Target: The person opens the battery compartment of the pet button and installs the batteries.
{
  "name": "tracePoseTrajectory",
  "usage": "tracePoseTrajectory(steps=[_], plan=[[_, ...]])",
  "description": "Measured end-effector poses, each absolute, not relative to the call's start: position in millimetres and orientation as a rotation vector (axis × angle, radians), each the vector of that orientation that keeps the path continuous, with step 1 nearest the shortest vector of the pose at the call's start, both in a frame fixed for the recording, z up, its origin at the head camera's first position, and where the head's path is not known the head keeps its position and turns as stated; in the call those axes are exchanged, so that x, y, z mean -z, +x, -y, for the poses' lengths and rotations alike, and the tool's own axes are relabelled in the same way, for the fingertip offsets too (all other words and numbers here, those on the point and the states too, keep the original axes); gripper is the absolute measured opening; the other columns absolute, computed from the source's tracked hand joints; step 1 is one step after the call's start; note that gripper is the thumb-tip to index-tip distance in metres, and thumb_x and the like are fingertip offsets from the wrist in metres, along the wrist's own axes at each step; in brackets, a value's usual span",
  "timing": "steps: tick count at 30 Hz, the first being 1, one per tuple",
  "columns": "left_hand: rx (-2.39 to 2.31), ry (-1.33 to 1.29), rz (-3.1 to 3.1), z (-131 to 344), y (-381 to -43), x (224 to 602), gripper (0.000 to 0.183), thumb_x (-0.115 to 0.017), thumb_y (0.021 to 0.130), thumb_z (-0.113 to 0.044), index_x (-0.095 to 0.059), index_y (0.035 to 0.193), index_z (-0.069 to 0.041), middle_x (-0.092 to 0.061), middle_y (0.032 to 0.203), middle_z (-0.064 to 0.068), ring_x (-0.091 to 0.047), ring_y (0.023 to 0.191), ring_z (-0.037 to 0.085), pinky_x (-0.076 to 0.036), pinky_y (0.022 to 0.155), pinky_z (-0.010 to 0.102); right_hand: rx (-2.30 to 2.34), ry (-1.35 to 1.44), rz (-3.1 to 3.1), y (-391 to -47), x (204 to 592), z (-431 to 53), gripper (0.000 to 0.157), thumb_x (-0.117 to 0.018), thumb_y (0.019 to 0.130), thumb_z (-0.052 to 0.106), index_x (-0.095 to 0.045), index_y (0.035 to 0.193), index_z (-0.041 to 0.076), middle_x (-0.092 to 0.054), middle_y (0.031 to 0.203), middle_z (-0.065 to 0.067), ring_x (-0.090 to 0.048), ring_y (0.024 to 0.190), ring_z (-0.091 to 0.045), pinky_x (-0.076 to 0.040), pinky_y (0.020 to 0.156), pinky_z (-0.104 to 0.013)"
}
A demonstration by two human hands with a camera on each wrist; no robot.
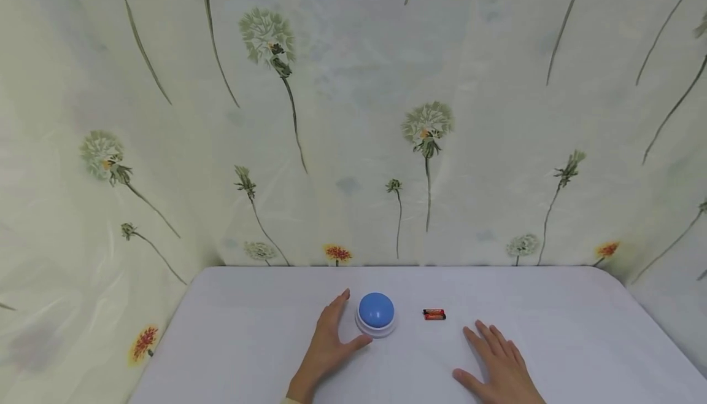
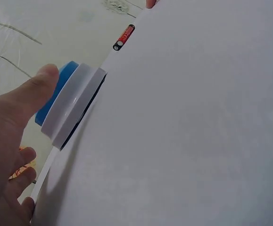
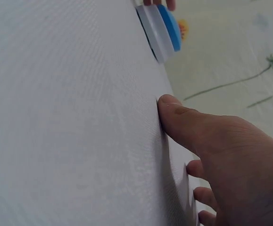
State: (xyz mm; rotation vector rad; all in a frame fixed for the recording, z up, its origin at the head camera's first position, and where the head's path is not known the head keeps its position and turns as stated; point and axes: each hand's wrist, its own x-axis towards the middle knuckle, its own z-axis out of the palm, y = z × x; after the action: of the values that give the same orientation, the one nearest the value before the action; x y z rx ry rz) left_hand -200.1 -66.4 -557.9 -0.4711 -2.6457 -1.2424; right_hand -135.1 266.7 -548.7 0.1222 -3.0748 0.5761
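A round push button [image 1: 377, 309] with a blue dome and a white base sits on the white table. My left hand [image 1: 330, 337] is beside it on the left, thumb and fingers spread apart. Its thumb tip is by the near edge of the base; whether it touches I cannot tell. In the left wrist view the thumb partly covers the button's blue dome [image 2: 69, 75]. Right of the button lie two small red and black batteries [image 1: 434, 314], side by side. My right hand [image 1: 499, 364] is nearer me and to their right, fingers spread on the table, holding nothing.
The white tabletop [image 1: 248, 330] has rounded far corners. Behind it and at its sides hangs a pale curtain [image 1: 353, 115] with a dandelion print, close to the table's far edge.
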Motion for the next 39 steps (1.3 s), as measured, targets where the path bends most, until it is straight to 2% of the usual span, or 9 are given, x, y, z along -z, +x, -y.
tracePoseTrajectory(steps=[4,15,21,27,31,34,36,39], plan=[[1.146,-0.461,2.676,62.3,-204.4,559.2,0.101,-0.076,0.066,-0.060,-0.033,0.147,-0.017,-0.046,0.145,0.002,-0.039,0.136,0.025,-0.025,0.111,0.055,-0.569,0.134,3.069,-135.5,549.3,-264.6,0.096,-0.053,0.074,0.075,-0.044,0.139,0.006,-0.033,0.147,-0.025,-0.022,0.133,-0.050,-0.012,0.105,-0.066],[0.991,-0.475,2.663,55.2,-209.5,558.6,0.098,-0.078,0.062,-0.061,-0.043,0.142,-0.017,-0.054,0.138,-0.001,-0.048,0.129,0.018,-0.024,0.107,0.057,-0.611,0.162,3.052,-140.6,550.9,-262.9,0.092,-0.057,0.076,0.071,-0.043,0.140,0.007,-0.030,0.149,-0.023,-0.020,0.135,-0.047,-0.012,0.104,-0.067],[0.935,-0.463,2.601,52.5,-212.9,561.2,0.084,-0.077,0.064,-0.059,-0.052,0.134,-0.019,-0.060,0.131,-0.002,-0.053,0.123,0.017,-0.028,0.104,0.056,-0.599,0.172,3.044,-141.8,553.0,-263.0,0.092,-0.057,0.077,0.070,-0.041,0.141,0.007,-0.029,0.149,-0.023,-0.020,0.134,-0.048,-0.011,0.104,-0.066],[0.938,-0.435,2.604,50.7,-215.5,559.0,0.076,-0.076,0.069,-0.055,-0.053,0.133,-0.021,-0.060,0.130,-0.002,-0.054,0.122,0.017,-0.028,0.106,0.054,-0.657,0.179,3.019,-143.8,550.8,-265.4,0.088,-0.060,0.078,0.066,-0.041,0.141,0.008,-0.028,0.149,-0.023,-0.019,0.134,-0.046,-0.011,0.103,-0.067],[0.949,-0.427,2.608,51.8,-213.5,560.9,0.075,-0.076,0.069,-0.054,-0.054,0.132,-0.021,-0.061,0.129,-0.002,-0.055,0.121,0.017,-0.027,0.106,0.053,-0.714,0.212,2.929,-142.3,551.1,-263.9,0.078,-0.065,0.080,0.057,-0.044,0.138,0.010,-0.037,0.144,-0.022,-0.026,0.131,-0.045,-0.018,0.099,-0.067],[0.950,-0.409,2.613,51.6,-211.5,563.4,0.075,-0.077,0.068,-0.054,-0.054,0.132,-0.022,-0.061,0.129,-0.003,-0.055,0.121,0.016,-0.026,0.106,0.053,-0.789,0.276,2.806,-142.0,552.0,-260.2,0.068,-0.069,0.082,0.046,-0.045,0.138,0.015,-0.044,0.140,-0.013,-0.034,0.127,-0.036,-0.025,0.095,-0.062],[0.953,-0.395,2.620,50.1,-210.3,565.4,0.075,-0.077,0.069,-0.054,-0.053,0.132,-0.023,-0.060,0.130,-0.004,-0.054,0.122,0.015,-0.025,0.107,0.053,-0.842,0.327,2.728,-141.1,551.6,-255.6,0.065,-0.071,0.082,0.038,-0.045,0.139,0.019,-0.047,0.137,-0.005,-0.037,0.126,-0.024,-0.031,0.093,-0.055],[0.946,-0.385,2.631,46.5,-207.9,568.6,0.075,-0.075,0.069,-0.057,-0.052,0.133,-0.024,-0.060,0.130,-0.005,-0.054,0.122,0.015,-0.025,0.107,0.054,-0.900,0.387,2.668,-137.7,549.1,-247.1,0.065,-0.072,0.083,0.032,-0.044,0.140,0.022,-0.046,0.135,0.005,-0.034,0.124,-0.003,-0.032,0.100,-0.031]])
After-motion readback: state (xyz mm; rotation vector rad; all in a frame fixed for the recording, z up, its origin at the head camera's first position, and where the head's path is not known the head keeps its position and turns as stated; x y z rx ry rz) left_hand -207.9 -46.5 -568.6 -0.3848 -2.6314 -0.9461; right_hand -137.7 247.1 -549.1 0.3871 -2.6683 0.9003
